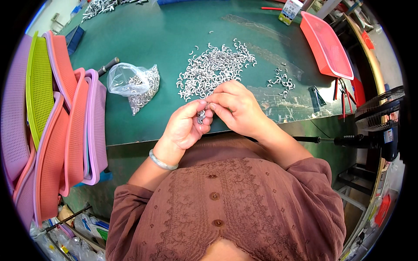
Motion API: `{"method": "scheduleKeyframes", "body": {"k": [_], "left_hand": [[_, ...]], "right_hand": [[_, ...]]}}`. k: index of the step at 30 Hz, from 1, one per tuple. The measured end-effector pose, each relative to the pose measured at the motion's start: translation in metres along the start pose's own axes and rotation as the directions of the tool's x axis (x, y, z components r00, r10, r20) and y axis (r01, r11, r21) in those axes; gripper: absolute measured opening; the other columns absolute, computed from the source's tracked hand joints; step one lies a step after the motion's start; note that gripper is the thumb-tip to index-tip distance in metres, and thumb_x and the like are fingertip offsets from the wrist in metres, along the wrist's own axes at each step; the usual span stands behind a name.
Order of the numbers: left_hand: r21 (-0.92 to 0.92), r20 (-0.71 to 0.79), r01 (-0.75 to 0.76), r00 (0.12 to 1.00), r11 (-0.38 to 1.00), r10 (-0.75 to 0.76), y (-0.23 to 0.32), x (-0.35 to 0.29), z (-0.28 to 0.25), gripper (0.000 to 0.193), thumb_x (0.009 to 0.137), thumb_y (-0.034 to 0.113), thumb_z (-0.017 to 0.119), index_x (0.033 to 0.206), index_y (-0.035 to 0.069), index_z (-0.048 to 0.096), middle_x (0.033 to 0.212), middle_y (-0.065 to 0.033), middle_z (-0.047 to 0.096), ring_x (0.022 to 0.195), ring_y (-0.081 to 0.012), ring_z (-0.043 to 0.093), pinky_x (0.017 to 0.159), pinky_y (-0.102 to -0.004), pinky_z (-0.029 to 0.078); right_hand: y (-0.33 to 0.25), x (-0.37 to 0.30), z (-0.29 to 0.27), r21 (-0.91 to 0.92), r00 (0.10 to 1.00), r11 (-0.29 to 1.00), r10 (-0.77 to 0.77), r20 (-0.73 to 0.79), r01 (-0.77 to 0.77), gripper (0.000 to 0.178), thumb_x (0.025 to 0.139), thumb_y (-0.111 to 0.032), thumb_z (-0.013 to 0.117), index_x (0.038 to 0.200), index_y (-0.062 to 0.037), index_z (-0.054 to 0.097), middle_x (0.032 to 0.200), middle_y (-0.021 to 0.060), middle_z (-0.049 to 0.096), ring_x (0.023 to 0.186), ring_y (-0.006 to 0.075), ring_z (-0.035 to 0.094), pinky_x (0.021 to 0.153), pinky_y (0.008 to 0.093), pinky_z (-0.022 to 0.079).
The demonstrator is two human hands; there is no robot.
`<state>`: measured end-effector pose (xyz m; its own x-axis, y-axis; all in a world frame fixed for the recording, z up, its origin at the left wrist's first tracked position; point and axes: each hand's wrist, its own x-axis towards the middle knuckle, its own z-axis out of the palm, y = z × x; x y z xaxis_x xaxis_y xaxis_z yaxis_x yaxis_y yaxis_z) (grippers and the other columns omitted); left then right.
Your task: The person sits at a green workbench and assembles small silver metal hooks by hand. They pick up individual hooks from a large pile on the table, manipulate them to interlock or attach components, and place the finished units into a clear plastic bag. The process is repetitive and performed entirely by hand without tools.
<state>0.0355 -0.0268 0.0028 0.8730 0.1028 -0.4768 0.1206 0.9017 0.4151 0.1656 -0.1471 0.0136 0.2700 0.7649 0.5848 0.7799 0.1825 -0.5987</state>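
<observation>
Several small curved metal pieces [201,116] lie in my left hand [184,124], whose fingers are curled around them. The fingertips of my right hand [236,106] are pinched together and meet the left thumb and fingers; whatever is between them is too small to make out. Just beyond my hands a wide pile of the same silvery, crescent-shaped pieces [213,69] spreads over the green table [167,39]. To its left stands a clear plastic bag [126,78] partly filled with such pieces. A smaller scatter of crescent pieces [282,81] lies to the right.
Stacked plastic baskets [74,130] in purple, orange and green crowd the left side. A pink basket [324,45] sits at the right edge, near red-handled pliers [344,98] and a black fan [379,113]. A small carton [289,12] and more metal parts [104,8] are at the back.
</observation>
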Motion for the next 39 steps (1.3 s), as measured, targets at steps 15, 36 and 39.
{"method": "scheduleKeyframes", "body": {"k": [15,36,39], "left_hand": [[-0.022,0.036,0.019,0.999,1.000,-0.019,0.001,0.002,-0.003,0.012,0.090,0.016,0.053,0.085,0.005,0.055,0.077,-0.0029,0.055,0.063,-0.0097,0.048,0.050,-0.0203,0.039],[-0.021,0.084,-0.149,0.985,0.989,0.150,0.005,-0.003,-0.008,0.009,0.084,0.006,0.049,0.090,0.001,0.054,0.084,-0.0110,0.059,0.071,-0.0178,0.056,0.060,-0.0274,0.049],[0.082,0.032,-0.172,0.985,0.982,0.169,0.002,-0.002,-0.008,0.009,0.086,0.008,0.052,0.092,0.002,0.055,0.084,-0.0096,0.059,0.071,-0.0161,0.056,0.061,-0.0267,0.049]], "right_hand": [[0.001,-0.005,-0.006,0.192,0.934,0.914,0.344,0.100,-0.357,0.008,0.081,-0.004,0.062,0.089,-0.0019,0.062,0.085,0.0078,0.061,0.077,0.0190,0.058,0.068,0.0294,0.046],[0.007,-0.024,-0.007,-0.155,0.982,0.988,0.019,0.187,0.010,0.012,0.072,-0.002,0.064,0.082,-0.0032,0.058,0.090,0.0075,0.056,0.084,0.0273,0.052,0.076,0.0374,0.041],[0.002,-0.018,-0.010,-0.129,0.989,0.992,0.030,0.145,-0.012,0.013,0.072,-0.001,0.064,0.083,-0.0034,0.057,0.091,0.0079,0.056,0.084,0.0274,0.052,0.076,0.0370,0.041]]}}
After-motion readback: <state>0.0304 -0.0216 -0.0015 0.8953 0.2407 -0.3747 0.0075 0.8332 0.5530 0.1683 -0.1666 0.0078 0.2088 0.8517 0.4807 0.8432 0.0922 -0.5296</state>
